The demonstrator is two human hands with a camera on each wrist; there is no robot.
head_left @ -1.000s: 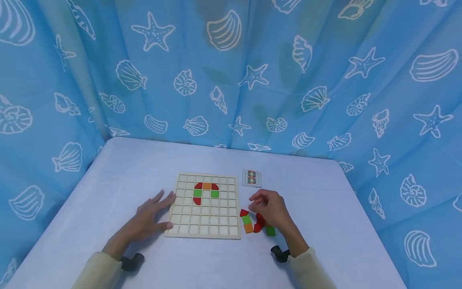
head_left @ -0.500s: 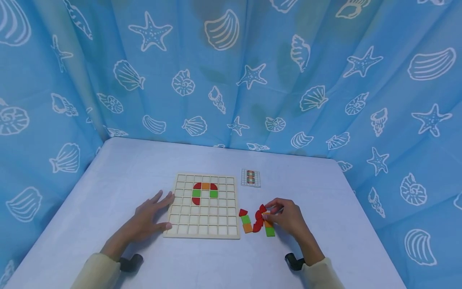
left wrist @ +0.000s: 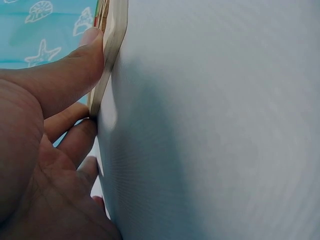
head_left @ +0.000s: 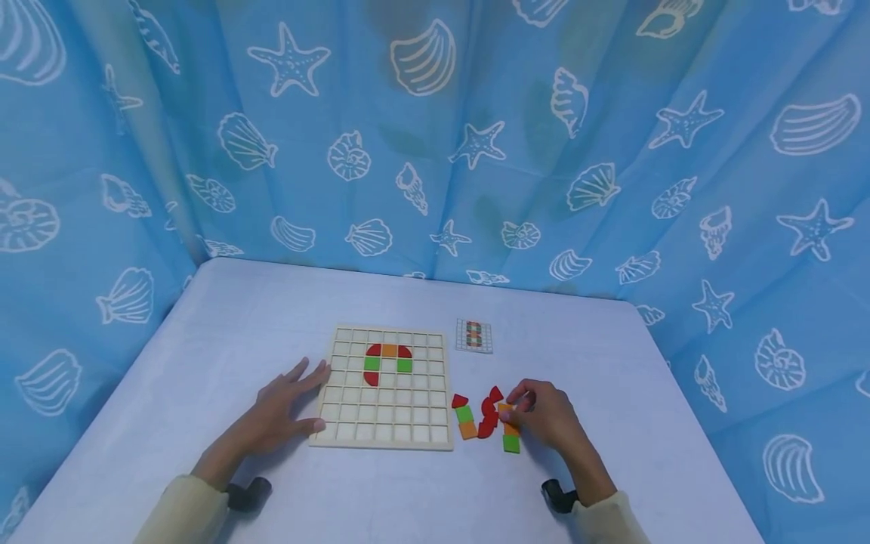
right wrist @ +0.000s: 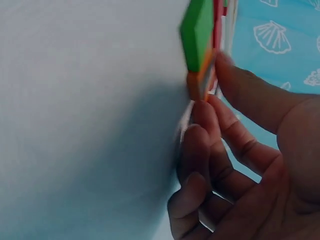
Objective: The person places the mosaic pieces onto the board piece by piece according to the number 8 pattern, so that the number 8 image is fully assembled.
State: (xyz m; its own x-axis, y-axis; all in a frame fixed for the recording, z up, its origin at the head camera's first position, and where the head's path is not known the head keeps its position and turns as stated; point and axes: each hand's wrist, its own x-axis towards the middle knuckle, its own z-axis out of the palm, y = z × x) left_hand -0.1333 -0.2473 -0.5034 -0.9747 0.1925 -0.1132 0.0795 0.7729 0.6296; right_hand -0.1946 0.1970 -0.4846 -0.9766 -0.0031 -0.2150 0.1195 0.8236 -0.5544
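Note:
My left hand (head_left: 275,414) lies spread at the left side of a wooden grid board (head_left: 421,412), fingertips and thumb touching its edge. The thumb overlaps the board's rim (left wrist: 116,35) in the left wrist view. Red rounded tiles, an orange square (head_left: 390,350) and green squares (head_left: 404,366) form an arch in the board's cells. To the right of the board, my right hand (head_left: 547,414) pinches an orange square tile (head_left: 505,407) between thumb and fingertips. Another orange square (head_left: 511,430) and a green square (head_left: 511,444) lie just below it.
Between board and right hand lie several loose red tiles (head_left: 487,417), plus a red tile (head_left: 460,401), a green square (head_left: 464,414) and an orange square (head_left: 468,431). A pattern card (head_left: 474,335) lies behind them. A blue shell-print curtain (head_left: 435,151) encloses the white table (head_left: 272,302).
My right hand has moved right and down from above the loose tiles to the orange squares. The orange and green squares there have shifted slightly toward me. My left hand has stayed put.

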